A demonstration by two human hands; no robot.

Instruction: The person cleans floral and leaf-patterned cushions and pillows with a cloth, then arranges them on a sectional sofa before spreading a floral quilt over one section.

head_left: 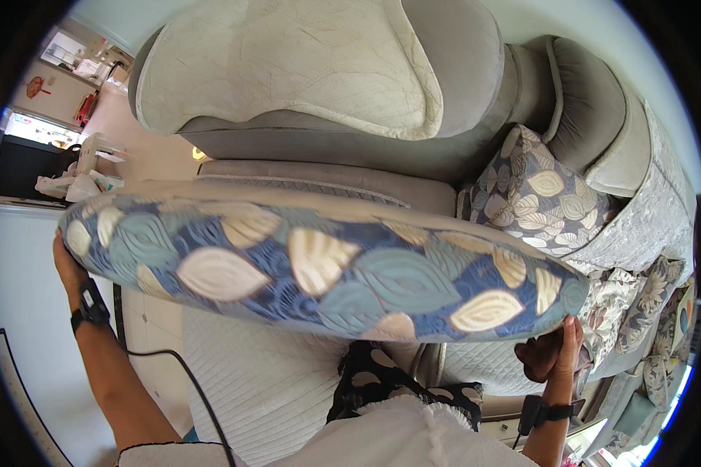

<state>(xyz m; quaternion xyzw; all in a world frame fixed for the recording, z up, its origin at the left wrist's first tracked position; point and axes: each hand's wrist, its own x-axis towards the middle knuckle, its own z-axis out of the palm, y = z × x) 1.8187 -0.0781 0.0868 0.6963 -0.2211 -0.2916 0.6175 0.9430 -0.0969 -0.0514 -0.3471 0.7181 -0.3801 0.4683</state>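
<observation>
A long, thick sofa cushion (319, 272), blue with cream and teal leaves, stretches across the view in front of me, held up off the seat. At its left end my left hand (70, 263) grips the edge, fingers mostly hidden behind the fabric. My right hand (561, 348) is closed on the cushion's lower right corner, thumb showing on the near side. Both wrists wear a dark strap with a small device, and a black cable (181, 356) hangs from the left one.
Behind the cushion stands a grey sofa (319, 148), its backrest draped with a cream quilted cover (288, 70). To the right are a leaf-patterned pillow (537, 191), a grey cushion (588, 105) and several floral pillows (639, 311). Below me lies a white quilted seat cover (249, 373).
</observation>
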